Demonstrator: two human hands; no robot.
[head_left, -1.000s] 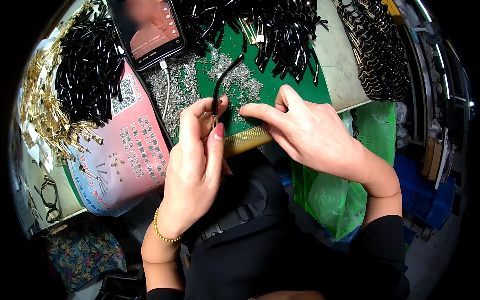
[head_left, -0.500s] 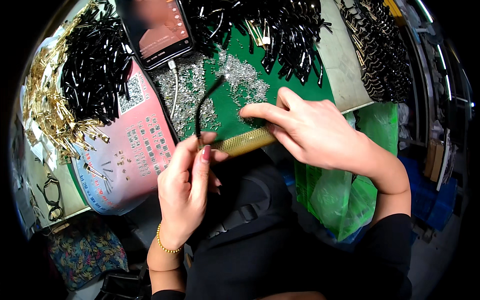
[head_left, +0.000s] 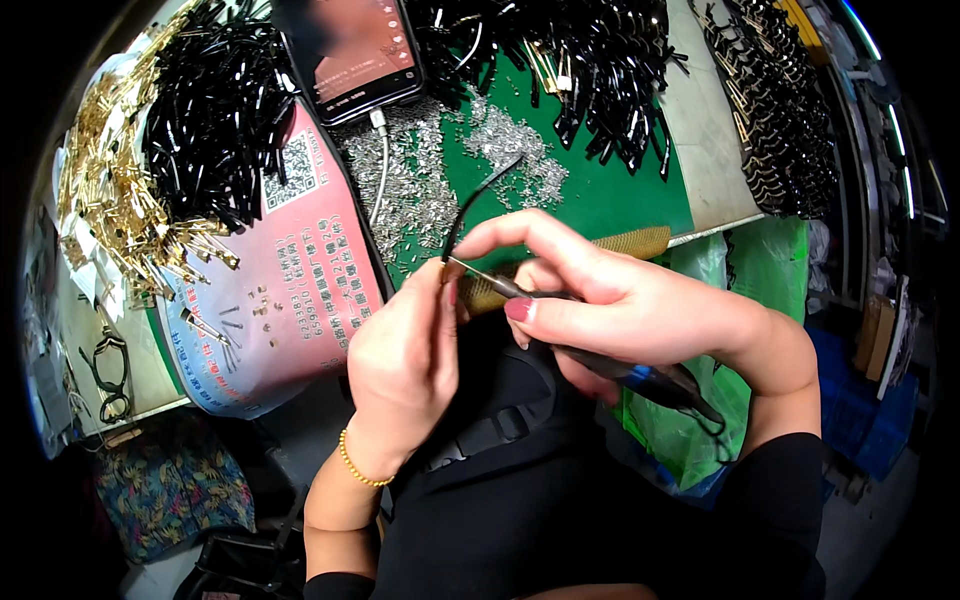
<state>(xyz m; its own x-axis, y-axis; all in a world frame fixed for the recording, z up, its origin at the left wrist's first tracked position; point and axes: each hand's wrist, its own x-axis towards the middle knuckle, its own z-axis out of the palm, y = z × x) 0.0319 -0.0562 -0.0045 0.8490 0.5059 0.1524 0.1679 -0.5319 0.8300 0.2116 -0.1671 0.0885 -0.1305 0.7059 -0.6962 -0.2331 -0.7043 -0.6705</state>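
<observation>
My left hand point(head_left: 405, 345) pinches a thin black eyeglass temple point(head_left: 462, 212) by its lower end; the curved tip rises above the screws on the mat. A slim dark electric screwdriver point(head_left: 655, 378), with a blue band and a cord at its back, lies in my right hand point(head_left: 625, 295). Its narrow metal shaft points left and meets the temple's end at my left fingertips. Those fingers hide the exact contact. Beneath both hands runs a yellow textured roll point(head_left: 635, 242) along the table's front edge.
Small silver screws point(head_left: 405, 190) are heaped on the green mat point(head_left: 640, 195). Black temples point(head_left: 215, 130) and gold metal parts point(head_left: 120, 190) pile up on the left. A phone point(head_left: 350, 60) with a white cable stands behind; a green bag point(head_left: 785, 265) hangs at right.
My right hand, earlier beside the screws with no tool visible, now holds the screwdriver against the temple's end. My left hand keeps the temple. The whole view has shifted slightly.
</observation>
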